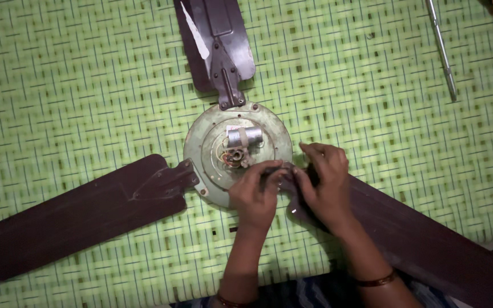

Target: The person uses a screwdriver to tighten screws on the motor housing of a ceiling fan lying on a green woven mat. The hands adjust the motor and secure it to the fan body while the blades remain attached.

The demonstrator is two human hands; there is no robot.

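- Left hand [256,197] curls its fingers on the fan motor [236,151] rim.
- Right hand [323,179] clamps the dark blade [429,245] bracket beside it.

You have no package, sign or screen in front of you. The nearest thing to a label is a small pale patch [234,130] on the fan's round motor housing [269,122], just left of the silver cylinder [245,137]; it may be a sticker, but the view is too blurred to tell its shape or colours.
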